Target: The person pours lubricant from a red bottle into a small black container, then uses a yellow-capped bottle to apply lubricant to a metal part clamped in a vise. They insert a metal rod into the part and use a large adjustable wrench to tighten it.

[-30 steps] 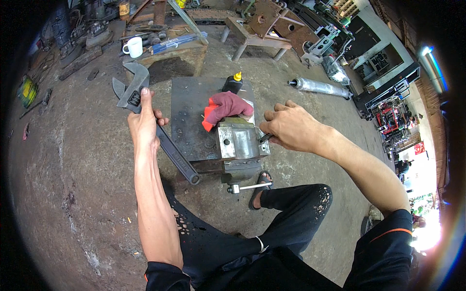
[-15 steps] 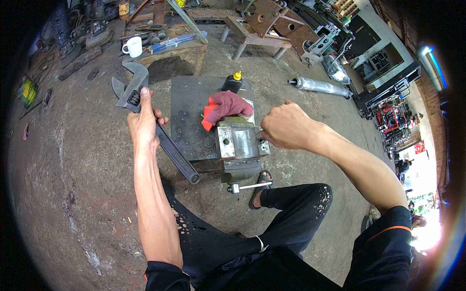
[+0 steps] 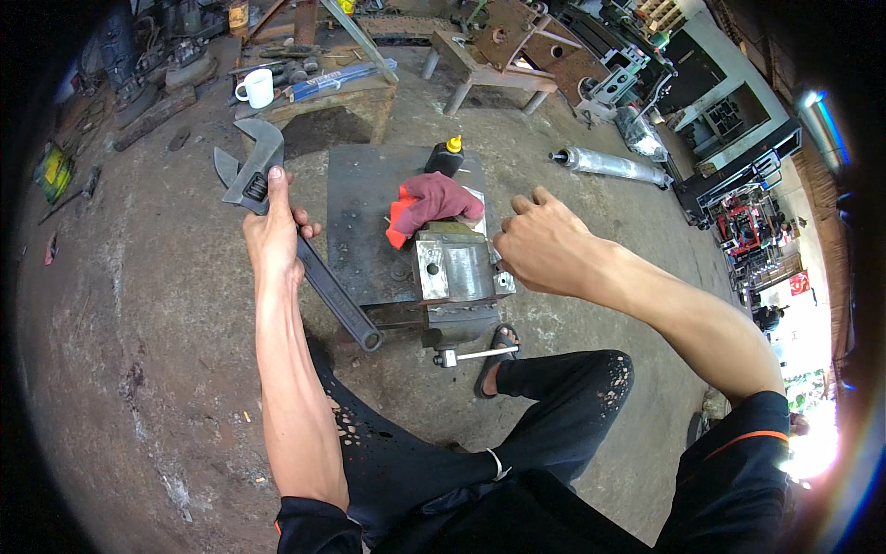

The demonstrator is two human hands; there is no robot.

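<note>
In my left hand (image 3: 274,231) is a large dark adjustable wrench (image 3: 325,288), gripped round its handle just below the jaws. The wrench head points up and away, its jaws apart with nothing between them. My right hand (image 3: 543,242) is closed, fingers curled, at the right edge of a metal block with a smooth curved hollow (image 3: 464,270). Its fingertips are mostly hidden, so I cannot see what they pinch. The block sits on top of a bench vise (image 3: 459,323). A bolt head (image 3: 432,270) shows on the block's left side.
Behind the vise, a maroon and red cloth (image 3: 436,203) and a black bottle with a yellow cap (image 3: 447,155) lie on the steel plate table (image 3: 360,222). A white mug (image 3: 258,90) stands on a low bench. A metal cylinder (image 3: 609,164) rests on the floor at right.
My right hand has shifted slightly, its upper fingers lifting and loosening a little beside the block. The left hand keeps the wrench in nearly the same place.
</note>
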